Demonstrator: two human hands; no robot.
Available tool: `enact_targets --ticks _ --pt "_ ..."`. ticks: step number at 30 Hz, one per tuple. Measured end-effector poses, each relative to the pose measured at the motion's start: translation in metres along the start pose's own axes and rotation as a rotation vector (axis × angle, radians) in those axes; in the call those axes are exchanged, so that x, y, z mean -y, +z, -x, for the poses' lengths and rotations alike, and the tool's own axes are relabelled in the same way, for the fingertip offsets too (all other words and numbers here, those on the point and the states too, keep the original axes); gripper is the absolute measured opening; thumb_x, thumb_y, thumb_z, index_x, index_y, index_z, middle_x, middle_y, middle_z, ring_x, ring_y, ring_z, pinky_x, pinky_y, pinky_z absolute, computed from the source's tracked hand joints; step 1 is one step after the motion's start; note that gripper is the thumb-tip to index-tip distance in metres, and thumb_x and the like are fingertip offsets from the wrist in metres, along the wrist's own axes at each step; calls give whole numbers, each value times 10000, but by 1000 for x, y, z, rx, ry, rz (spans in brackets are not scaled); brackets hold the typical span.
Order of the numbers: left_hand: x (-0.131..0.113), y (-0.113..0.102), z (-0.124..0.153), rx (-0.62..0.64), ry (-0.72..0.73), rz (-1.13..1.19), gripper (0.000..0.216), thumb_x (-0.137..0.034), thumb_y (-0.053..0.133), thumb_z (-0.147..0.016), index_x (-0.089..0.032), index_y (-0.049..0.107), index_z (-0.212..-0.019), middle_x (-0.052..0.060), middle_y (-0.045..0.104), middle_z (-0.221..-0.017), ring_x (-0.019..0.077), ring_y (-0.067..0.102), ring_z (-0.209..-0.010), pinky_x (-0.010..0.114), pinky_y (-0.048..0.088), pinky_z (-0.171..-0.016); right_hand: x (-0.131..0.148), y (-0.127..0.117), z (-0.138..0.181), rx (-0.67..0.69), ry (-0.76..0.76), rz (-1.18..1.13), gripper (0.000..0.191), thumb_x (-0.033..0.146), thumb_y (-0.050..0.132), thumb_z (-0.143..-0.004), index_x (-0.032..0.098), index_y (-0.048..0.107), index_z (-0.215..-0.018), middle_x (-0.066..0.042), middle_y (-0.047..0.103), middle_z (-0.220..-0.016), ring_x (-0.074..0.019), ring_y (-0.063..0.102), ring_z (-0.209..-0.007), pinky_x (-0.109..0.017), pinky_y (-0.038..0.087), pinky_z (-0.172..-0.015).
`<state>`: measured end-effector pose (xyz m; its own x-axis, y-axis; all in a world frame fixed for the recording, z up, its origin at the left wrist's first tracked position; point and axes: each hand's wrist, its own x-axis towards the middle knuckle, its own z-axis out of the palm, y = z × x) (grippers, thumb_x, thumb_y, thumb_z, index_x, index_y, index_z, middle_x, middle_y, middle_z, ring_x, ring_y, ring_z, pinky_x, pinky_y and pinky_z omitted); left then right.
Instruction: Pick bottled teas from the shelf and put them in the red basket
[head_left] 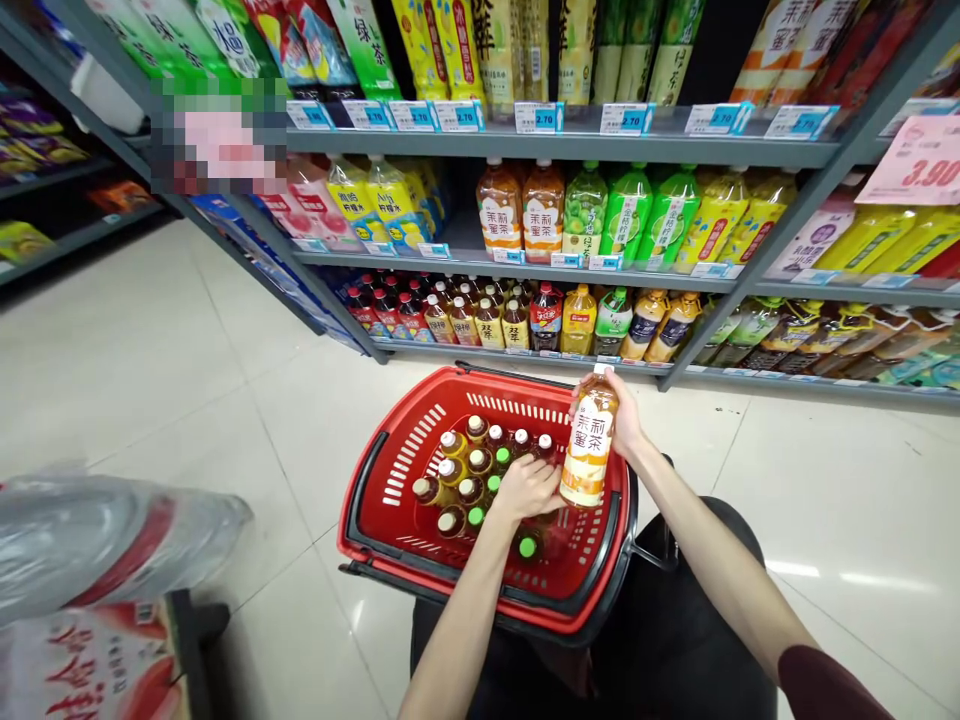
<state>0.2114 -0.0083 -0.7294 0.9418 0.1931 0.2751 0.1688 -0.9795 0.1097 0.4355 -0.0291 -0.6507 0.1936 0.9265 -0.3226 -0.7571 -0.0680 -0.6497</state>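
Observation:
A red shopping basket (375,505) sits on the floor in front of me, holding several upright drink bottles (469,465) with tan and green caps. My right hand (624,425) is closed around an orange tea bottle (590,450) with a white label, held upright over the basket's right side. My left hand (525,487) reaches down into the basket, fingers curled on the top of a bottle there; what it grips is hidden under the hand.
Grey store shelves (525,145) stocked with drink bottles stand beyond the basket, with price tags along the edges. A plastic-wrapped pack (97,545) lies at the lower left on a carton. White tiled floor (187,400) stretches left into an aisle.

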Motion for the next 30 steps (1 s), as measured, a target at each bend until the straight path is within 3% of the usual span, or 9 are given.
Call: enact_targets --ticks 6,11,15,19,24,30 --pt "-2 -2 -1 93 -43 33 505 -544 421 -1054 -174 644 -793 63 617 -661 197 618 -646 362 377 -595 -1 -1 1 11 18 19 581 698 701 -735 184 550 -960 -42 688 -836 -183 697 -744 -269 562 -593" --pt "-4 -6 -1 60 -44 -21 468 -481 430 -1067 -183 622 -762 47 611 -645 185 608 -636 358 362 -595 1 -3 -2 10 -27 45 549 689 658 -777 177 543 -941 -44 687 -853 -172 707 -781 -268 582 -657" --pt "-3 -12 -3 -1 -131 -7 374 -363 473 -1066 -188 629 -775 27 625 -631 171 619 -621 347 368 -599 2 -9 -8 -84 -54 -23 546 679 681 -755 185 536 -935 -25 680 -840 -162 705 -773 -266 586 -662" --pt "-1 -15 -3 -61 -219 1 299 -249 423 -1065 -149 685 -960 50 703 -727 182 676 -679 344 430 -631 3 -12 -13 -178 -88 -72 543 680 675 -757 185 529 -926 -26 684 -832 -166 706 -784 -271 593 -664" --pt "-3 -14 -3 -64 -240 7 320 -182 447 -1004 -110 639 -1249 96 756 -967 216 712 -826 347 507 -710 2 -9 -11 -187 -116 -50 562 674 696 -776 183 570 -1020 -19 693 -867 -135 699 -760 -250 585 -673" --pt "-3 -17 -8 -137 -169 -51 517 -65 416 -986 -224 520 -1467 52 701 -983 195 664 -831 306 507 -683 5 -14 -12 -256 -144 -135 467 586 724 -804 185 579 -994 -14 704 -870 -144 711 -802 -261 607 -748"
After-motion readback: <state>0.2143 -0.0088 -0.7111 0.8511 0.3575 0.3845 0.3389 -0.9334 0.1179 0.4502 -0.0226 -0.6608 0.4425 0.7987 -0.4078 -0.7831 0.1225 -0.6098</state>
